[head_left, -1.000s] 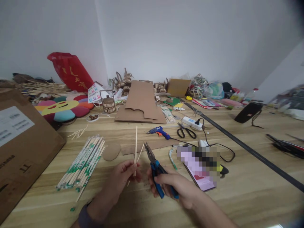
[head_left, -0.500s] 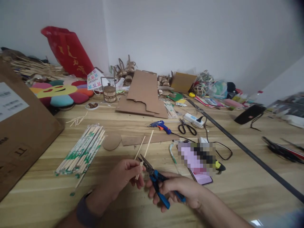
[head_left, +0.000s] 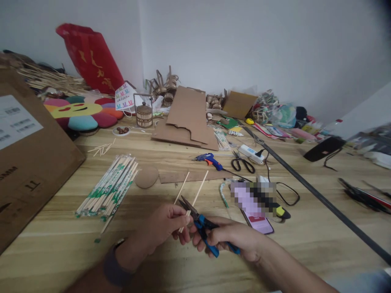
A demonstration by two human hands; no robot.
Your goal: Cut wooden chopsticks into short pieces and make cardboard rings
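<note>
Between the thumb and fingers of my left hand are thin wooden chopsticks, two of them reaching forward over the table. My right hand is wrapped round the blue handles of long-nose pliers. The dark jaws point up and left, close by the sticks at my left fingertips; whether they touch a stick I cannot tell. To the left lies a pile of wrapped chopsticks. A round cardboard disc and a cardboard strip lie ahead of my hands.
A glue gun, scissors and a power strip lie beyond. A phone is right of my hands, and a long dark bar crosses the right side. A large cardboard box stands left; cardboard sheets lie behind.
The view has shifted slightly. The right-hand stick now leans further right, so the two sticks stand wider apart. My grip on the pliers looks much the same.
</note>
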